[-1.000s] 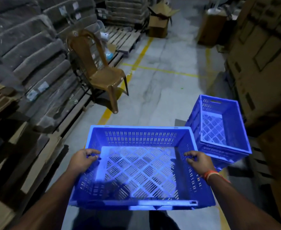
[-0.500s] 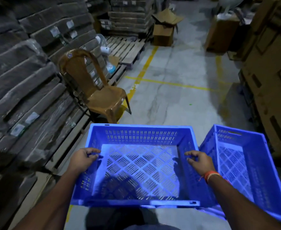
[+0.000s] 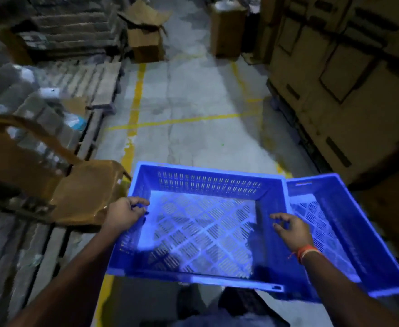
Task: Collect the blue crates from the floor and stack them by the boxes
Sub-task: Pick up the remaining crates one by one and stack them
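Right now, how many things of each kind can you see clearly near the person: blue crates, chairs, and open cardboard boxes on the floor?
Blue crates: 2, the held crate and the second crate beside it
Brown plastic chairs: 1
Open cardboard boxes: 1
Total: 4

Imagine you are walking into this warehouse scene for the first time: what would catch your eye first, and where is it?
The bright blue slatted plastic crate at bottom centre stands out, gripped at its side rims by the left hand and right hand. A second blue plastic crate lies tilted just to its right, beside tall brown cardboard boxes. A brown plastic chair stands to the left.
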{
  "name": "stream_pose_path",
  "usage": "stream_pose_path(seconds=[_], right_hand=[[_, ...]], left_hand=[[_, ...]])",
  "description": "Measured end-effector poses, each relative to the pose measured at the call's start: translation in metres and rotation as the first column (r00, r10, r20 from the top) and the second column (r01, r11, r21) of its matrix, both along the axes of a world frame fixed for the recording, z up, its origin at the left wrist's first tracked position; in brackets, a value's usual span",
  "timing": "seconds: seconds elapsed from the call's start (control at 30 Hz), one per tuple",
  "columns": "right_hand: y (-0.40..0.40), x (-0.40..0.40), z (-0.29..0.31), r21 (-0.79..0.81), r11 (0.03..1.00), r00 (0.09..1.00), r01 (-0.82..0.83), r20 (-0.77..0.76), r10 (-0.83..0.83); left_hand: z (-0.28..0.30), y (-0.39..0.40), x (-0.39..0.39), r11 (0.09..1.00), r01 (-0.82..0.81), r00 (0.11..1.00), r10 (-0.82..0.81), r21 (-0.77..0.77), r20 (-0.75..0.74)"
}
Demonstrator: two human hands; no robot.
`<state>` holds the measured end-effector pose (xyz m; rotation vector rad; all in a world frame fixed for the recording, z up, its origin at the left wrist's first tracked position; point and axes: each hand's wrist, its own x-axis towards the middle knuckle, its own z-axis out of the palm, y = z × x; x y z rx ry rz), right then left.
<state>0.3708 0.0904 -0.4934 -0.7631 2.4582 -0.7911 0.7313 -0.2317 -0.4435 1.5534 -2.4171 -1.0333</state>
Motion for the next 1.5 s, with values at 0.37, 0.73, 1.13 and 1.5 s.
stream_pose_path(seconds=[0.37,0.73,1.13,1.5], right_hand=[[0.006,-0.09,0.003,-0.06,0.931,0.932,0.361,-0.005,-0.362],[0.038,-0.154,0.021,-0.068,0.752,0.754,0.655,-0.012,-0.657],[0.122,-0.148,0.027,0.106,0.406,0.414,0.908,-0.079,-0.907],[0.192,-0.13,0.02,0.186,0.201,0.221,0.962,-0.098,-0.97]], left_hand=[[0.011,-0.103,-0.242,0.92,0.384,0.922,-0.379,-0.074,0.074],[0.018,-0.119,-0.46,0.746,0.66,0.751,-0.655,-0.088,0.085],[-0.01,-0.014,-0.669,0.336,0.941,0.334,-0.941,-0.037,-0.045],[-0.046,0.092,-0.744,0.119,0.993,0.117,-0.99,-0.02,-0.072]])
